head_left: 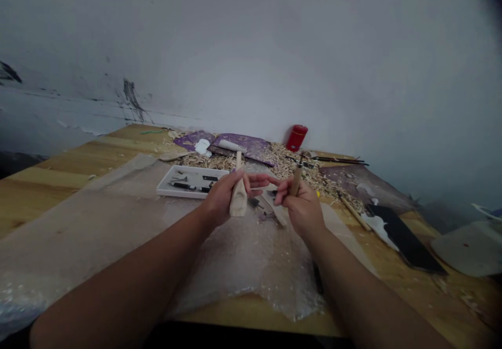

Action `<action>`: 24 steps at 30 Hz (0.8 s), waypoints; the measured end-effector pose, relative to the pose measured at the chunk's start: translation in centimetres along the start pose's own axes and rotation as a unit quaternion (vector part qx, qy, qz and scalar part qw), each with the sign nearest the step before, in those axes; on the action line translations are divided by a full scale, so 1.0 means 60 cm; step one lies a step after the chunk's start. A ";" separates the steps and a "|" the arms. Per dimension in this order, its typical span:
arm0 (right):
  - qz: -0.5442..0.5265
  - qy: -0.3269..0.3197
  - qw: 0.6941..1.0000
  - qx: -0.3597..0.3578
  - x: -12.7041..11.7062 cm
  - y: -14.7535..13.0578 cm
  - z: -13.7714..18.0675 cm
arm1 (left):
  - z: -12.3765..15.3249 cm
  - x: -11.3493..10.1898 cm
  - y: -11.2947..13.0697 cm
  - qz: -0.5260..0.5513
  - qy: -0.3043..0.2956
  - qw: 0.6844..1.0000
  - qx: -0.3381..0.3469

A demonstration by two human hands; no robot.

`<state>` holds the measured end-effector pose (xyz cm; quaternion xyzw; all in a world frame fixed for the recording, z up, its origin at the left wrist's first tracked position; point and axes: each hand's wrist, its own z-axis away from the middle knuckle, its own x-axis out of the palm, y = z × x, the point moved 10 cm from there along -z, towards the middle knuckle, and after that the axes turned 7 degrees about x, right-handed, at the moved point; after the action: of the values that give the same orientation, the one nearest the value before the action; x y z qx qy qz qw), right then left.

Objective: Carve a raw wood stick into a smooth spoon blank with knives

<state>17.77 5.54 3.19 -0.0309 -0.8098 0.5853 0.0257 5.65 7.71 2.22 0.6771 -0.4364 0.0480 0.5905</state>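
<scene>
My left hand (225, 192) is closed around a pale carved wooden piece (238, 195) with a narrow stem pointing up and a broad lower end. My right hand (300, 202) grips a carving tool with a wooden handle (297, 177), its thin dark tip pointing up and away. Both hands hover close together above a sheet of bubble wrap (243, 255) on the wooden table (58, 171). A small metal tool (266, 214) and a flat wooden blank (276, 210) lie on the wrap just under my hands.
A white tray (164, 184) with several small tools sits left of my hands. Wood shavings (290, 169), purple sheets (251, 142) and a red canister (296, 137) lie by the wall. A dark flat slab (406, 239) and loose chisels (341, 160) lie on the right.
</scene>
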 end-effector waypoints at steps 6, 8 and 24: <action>0.277 0.043 0.957 -0.074 0.005 -0.032 0.015 | -0.004 -0.028 0.042 -0.035 0.048 0.997 0.056; 0.353 -0.006 0.931 -0.090 0.028 -0.035 0.022 | -0.006 -0.030 0.053 -0.045 0.048 0.995 0.074; 0.538 -0.196 0.797 -0.193 0.099 -0.061 0.070 | -0.014 -0.019 0.037 -0.099 -0.028 0.994 0.028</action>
<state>11.43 0.89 5.37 -0.3507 -0.7466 0.3301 -0.4589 3.89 9.20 3.51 0.7342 -0.3821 -0.0177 0.5609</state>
